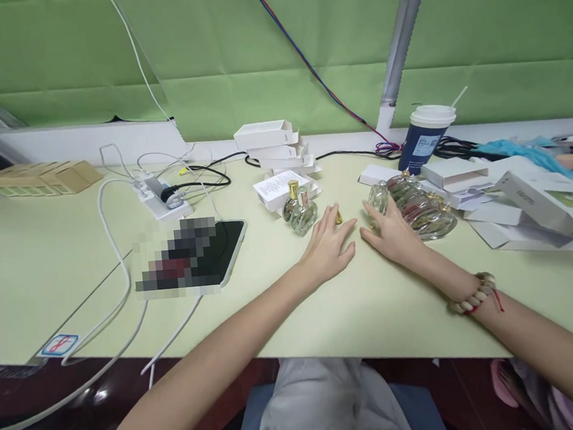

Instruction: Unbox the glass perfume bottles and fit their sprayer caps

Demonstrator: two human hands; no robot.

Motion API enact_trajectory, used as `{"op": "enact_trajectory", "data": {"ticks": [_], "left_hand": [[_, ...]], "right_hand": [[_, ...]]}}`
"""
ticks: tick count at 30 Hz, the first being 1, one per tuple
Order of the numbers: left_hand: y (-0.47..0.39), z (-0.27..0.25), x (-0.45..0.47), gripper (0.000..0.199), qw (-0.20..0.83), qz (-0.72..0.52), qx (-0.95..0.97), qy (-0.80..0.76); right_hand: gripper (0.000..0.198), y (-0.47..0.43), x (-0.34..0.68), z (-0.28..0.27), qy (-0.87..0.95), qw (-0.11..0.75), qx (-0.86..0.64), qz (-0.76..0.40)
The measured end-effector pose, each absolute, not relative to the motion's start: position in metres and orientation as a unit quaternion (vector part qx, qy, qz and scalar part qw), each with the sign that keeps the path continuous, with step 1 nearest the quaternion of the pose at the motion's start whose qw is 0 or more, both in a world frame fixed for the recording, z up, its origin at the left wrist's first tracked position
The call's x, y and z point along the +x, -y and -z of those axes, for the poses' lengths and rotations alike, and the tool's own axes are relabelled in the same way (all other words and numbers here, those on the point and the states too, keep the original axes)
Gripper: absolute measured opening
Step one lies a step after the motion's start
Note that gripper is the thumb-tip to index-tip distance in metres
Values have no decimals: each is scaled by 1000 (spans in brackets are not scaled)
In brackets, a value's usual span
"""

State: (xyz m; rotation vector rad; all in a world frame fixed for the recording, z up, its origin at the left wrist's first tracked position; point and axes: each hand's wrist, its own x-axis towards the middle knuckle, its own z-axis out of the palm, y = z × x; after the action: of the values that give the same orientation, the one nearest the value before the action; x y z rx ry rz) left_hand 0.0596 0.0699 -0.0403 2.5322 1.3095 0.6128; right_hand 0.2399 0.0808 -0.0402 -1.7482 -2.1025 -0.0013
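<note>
My left hand (328,243) lies palm down on the pale green table (54,262), fingers apart, with a small gold cap (338,218) just past its fingertips. Two glass perfume bottles with gold caps (300,210) stand a little to its left. My right hand (392,232) also rests flat on the table, its fingers touching a clear glass bottle (378,198) at the near end of a row of several glass bottles (424,213) lying on their sides. A bead bracelet (474,295) circles my right wrist.
A stack of white boxes (273,146) stands behind the bottles. A phone (219,251) and a power strip (162,198) with white cables lie to the left. A dark blue cup with straw (425,137) and opened white cartons (531,210) sit to the right.
</note>
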Motion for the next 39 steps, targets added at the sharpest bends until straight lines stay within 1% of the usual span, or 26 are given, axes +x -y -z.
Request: {"op": "enact_trajectory", "data": {"ticks": [4, 6, 8, 12, 17, 22, 26, 32, 39], "left_hand": [[-69, 37, 60, 46, 99, -195, 873, -436], [-69, 37, 61, 47, 92, -199, 872, -437], [-70, 39, 62, 47, 86, -204, 867, -446], [-71, 43, 63, 47, 85, -218, 850, -473], [-71, 41, 63, 52, 120, -228, 820, -511], [-70, 38, 63, 56, 112, -212, 817, -525], [-70, 39, 63, 56, 116, -204, 818, -525], [-71, 39, 62, 64, 130, -198, 812, -533], [-71, 38, 63, 62, 131, -196, 814, -531]], "right_hand": [[65, -83, 239, 40, 740, 176, -646, -64], [67, -84, 239, 38, 734, 186, -649, -75], [64, -83, 240, 37, 732, 204, -646, -79], [49, -82, 239, 36, 743, 240, -620, -75], [46, -82, 237, 38, 764, 261, -587, -62], [39, -83, 238, 38, 752, 284, -591, -67], [34, -83, 239, 35, 743, 281, -605, -59], [34, -78, 236, 32, 743, 263, -614, -52], [34, -79, 237, 34, 782, 272, -560, -37]]}}
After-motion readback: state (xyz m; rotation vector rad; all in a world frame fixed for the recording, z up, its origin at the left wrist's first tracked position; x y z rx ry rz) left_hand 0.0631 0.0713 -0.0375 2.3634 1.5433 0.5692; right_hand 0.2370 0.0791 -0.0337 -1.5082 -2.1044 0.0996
